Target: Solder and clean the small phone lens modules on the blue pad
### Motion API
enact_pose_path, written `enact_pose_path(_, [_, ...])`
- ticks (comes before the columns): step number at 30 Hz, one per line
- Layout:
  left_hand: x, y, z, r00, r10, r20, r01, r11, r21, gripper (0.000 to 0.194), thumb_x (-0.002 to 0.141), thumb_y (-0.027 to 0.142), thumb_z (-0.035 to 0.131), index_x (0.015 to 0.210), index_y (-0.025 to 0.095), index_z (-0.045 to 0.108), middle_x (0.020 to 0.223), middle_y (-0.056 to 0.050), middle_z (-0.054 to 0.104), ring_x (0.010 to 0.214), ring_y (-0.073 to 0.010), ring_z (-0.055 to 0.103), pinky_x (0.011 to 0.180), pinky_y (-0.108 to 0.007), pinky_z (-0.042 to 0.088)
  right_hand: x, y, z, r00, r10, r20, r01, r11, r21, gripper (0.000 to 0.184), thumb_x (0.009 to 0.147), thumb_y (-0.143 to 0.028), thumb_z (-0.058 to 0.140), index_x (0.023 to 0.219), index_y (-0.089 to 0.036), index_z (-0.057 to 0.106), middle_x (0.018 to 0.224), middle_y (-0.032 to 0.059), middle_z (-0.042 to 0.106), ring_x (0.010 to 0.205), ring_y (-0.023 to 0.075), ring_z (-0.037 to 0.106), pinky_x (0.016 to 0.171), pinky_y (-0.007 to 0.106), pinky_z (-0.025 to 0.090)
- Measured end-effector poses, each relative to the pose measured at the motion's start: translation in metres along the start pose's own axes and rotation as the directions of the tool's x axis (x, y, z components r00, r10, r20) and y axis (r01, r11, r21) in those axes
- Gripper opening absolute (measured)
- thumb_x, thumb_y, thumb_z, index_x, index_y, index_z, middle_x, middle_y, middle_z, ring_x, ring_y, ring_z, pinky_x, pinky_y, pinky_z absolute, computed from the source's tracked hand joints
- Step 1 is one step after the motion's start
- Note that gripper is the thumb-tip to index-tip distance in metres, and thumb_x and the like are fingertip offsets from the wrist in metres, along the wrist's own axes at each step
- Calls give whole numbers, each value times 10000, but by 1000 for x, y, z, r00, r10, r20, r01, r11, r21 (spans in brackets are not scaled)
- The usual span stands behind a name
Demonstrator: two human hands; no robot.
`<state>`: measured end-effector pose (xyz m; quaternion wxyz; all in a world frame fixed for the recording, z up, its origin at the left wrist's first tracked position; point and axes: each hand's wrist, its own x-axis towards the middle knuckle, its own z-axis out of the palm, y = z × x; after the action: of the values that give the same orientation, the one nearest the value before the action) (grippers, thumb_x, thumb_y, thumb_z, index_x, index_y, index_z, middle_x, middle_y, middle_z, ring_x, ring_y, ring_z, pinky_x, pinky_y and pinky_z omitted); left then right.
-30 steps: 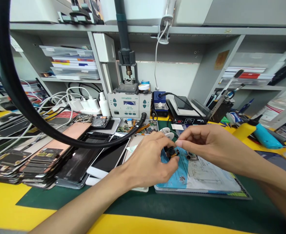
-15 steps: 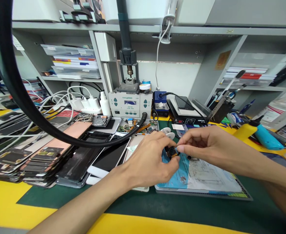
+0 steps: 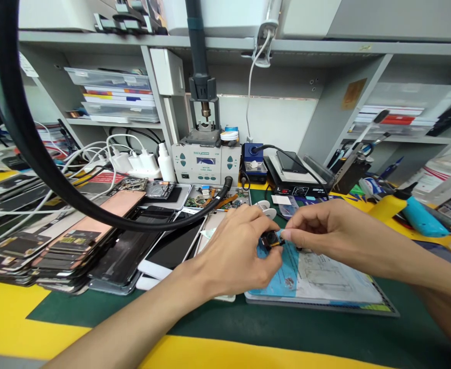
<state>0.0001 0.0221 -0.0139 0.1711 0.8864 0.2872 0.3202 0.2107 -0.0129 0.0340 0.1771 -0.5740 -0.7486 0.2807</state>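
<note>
Two Hands Meet Over Small Camera Part

The left hand (image 3: 241,251) pinches a small black camera part (image 3: 271,239) between thumb and fingers, right of center in the frame, above a blue-and-white sheet (image 3: 321,277). The right hand (image 3: 318,225) brings its closed fingertips to the part's right edge; whether that grip has hold of anything cannot be told. Stacked phone parts (image 3: 75,241) lie at lower left on the table (image 3: 287,333).

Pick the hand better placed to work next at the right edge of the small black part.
Probably the right hand: its thumb and forefinger are pinched close beside that edge, while the left hand is occupied gripping the small black part.
</note>
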Motion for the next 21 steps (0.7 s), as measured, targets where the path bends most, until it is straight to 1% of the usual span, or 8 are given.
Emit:
enact_pose_path(4, [-2, -2, 2, 998, 59, -23, -56, 993, 106, 218, 854, 242, 618, 1024, 140, 709, 960, -77, 656, 933, -254, 589, 852, -418, 453, 1, 2, 1, 1000, 12, 12, -12, 1000, -2, 294, 910, -416, 639, 743, -185, 711, 581, -27, 459, 540, 107, 342, 459, 243, 254])
enact_pose_path(9, [-3, -3, 4, 994, 109, -16, -103, 973, 204, 212, 882, 245, 580, 1000, 130, 714, 953, -86, 638, 911, -248, 575, 827, -416, 440, 3, 4, 5, 1000, 11, 0, -11, 1000, -24, 222, 896, -352, 637, 768, -194, 726, 604, -22, 524, 562, 112, 392, 475, 236, 284])
enact_pose_path(17, [-2, -4, 6, 991, 136, -20, -127, 963, 237, 215, 886, 232, 564, 995, 126, 717, 952, -90, 627, 916, -249, 563, 814, -414, 431, 1, 0, 6, 999, 34, -4, -34, 999, -36, 175, 875, -305, 630, 754, -201, 703, 621, -26, 560, 567, 110, 424, 485, 225, 315])
enact_pose_path(21, [-3, -5, 7, 988, 151, -28, -139, 957, 255, 200, 894, 236, 558, 972, 133, 710, 936, -89, 619, 893, -244, 553, 798, -407, 431, 1, 3, 7, 999, 31, -10, -32, 997, -70, 211, 897, -338, 608, 756, -208, 697, 622, -23, 564, 570, 115, 440, 485, 222, 321])
